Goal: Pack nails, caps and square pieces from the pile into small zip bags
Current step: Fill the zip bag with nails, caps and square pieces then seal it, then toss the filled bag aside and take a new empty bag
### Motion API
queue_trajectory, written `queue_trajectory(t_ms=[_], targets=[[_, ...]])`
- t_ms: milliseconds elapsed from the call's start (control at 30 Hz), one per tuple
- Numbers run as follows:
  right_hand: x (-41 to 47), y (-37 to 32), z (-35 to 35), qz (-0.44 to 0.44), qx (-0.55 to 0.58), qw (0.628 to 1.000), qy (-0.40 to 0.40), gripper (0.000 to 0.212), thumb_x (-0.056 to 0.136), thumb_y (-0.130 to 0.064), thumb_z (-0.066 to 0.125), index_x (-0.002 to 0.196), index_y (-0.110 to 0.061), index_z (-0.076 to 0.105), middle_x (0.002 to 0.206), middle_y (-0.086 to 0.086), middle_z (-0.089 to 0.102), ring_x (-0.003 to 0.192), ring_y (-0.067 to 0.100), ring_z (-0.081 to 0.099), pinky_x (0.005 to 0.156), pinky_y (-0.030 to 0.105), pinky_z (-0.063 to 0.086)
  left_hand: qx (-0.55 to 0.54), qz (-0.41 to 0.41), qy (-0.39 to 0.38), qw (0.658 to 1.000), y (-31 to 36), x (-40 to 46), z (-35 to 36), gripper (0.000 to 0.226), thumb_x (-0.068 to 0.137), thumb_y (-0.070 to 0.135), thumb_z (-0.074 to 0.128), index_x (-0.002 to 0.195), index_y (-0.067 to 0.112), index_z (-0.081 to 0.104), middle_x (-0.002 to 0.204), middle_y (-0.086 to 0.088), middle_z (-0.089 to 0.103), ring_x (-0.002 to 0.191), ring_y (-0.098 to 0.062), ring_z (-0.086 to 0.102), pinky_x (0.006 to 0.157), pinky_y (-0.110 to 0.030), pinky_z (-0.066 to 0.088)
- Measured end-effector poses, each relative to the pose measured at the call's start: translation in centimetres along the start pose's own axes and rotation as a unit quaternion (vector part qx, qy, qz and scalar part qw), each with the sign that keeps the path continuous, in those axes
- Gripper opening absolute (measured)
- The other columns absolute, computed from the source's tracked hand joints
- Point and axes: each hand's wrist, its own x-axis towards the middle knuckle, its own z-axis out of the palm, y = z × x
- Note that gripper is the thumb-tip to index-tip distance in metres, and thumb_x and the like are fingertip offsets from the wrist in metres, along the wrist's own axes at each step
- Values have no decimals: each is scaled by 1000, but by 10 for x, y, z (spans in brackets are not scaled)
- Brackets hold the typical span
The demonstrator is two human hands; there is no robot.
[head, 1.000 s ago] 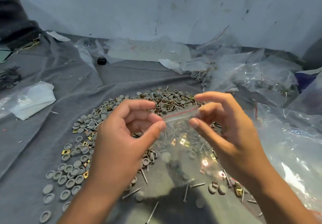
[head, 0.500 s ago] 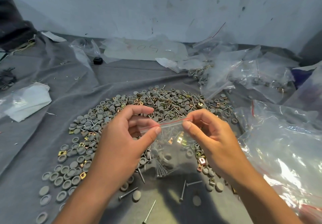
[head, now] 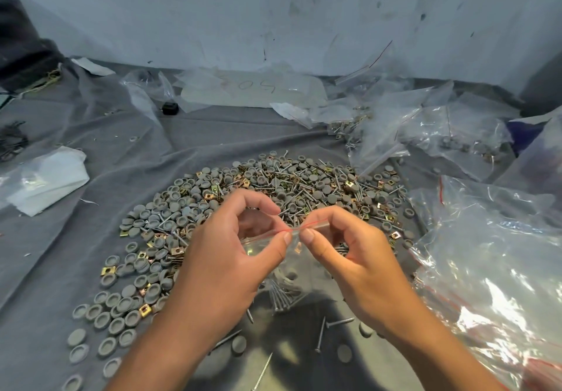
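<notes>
I pinch the red-lined mouth of a filled bag (head: 282, 257) between my left hand (head: 225, 257) and right hand (head: 355, 257), above the pile (head: 273, 190). Plenty remains unpacked, by the look of it. Packed bags (head: 425, 129) lie far right on grey cloth (head: 91, 238) below a scuffed wall (head: 273, 10).

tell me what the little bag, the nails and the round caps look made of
Small zip bag: thin clear glossy plastic, see-through, red seal line.
Nails: dull grey metal, likely steel.
Round caps: matte grey, probably moulded plastic or rubber.
</notes>
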Motion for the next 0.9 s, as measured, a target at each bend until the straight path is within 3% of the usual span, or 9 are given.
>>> queue_trajectory(t_ms=[133,300,367,467,533,600,733,900], targets=[[0,0,0,21,21,999,21,11,95,-39,60,95,-30,66,72,-17,60,65,3,51,60,26,43,2,-11,19,1000,0,1,-2,33,79,29,80,99,42,57,94,15,75,94,-6,71,83,-37,57],[1,0,-2,28,60,998,17,13,92,-45,65,99,-34,65,82,-12,68,68,5,58,61,21,44,-3,-30,36,999,2,2,-5,30,73,38,79,93,40,56,90,13,75,84,-8,72,68,-41,59],[1,0,0,22,62,998,18,15,89,-44,71,99,-36,64,89,-9,72,70,4,63,59,18,48,4,-28,27,999,5,1,-4,31,70,45,77,89,39,54,88,14,76,80,-6,72,58,-37,55],[2,0,1,14,67,997,43,19,86,-40,75,101,-37,63,93,-6,73,77,8,66,63,22,50,-16,-40,25,999,7,0,-4,33,68,43,80,88,37,55,85,12,77,79,-9,74,70,-43,59],[3,0,-1,13,98,993,58,22,85,-35,78,101,-36,63,93,-1,73,80,12,68,67,23,52,-29,-51,29,998,6,2,-6,33,67,39,81,89,38,57,84,11,77,76,-11,75,69,-35,59],[4,-1,-3,25,141,988,63,26,82,-31,80,101,-32,63,92,4,74,79,14,69,67,19,52,-38,-56,27,997,5,4,-8,32,65,37,81,86,39,57,82,10,77,69,-9,73,59,-19,53],[6,-5,-13,72,209,973,60,36,70,-22,88,96,-32,65,83,12,76,71,19,71,61,22,55,-52,-54,11,997,3,3,-12,32,68,32,82,78,33,52,83,7,78,69,-11,74,54,-18,49],[9,-9,-22,101,252,962,24,32,62,-24,91,86,-31,71,68,2,70,62,12,66,59,18,53,-76,-39,-16,996,8,4,-13,36,72,28,80,76,26,45,83,0,78,67,-8,71,55,-15,49]])
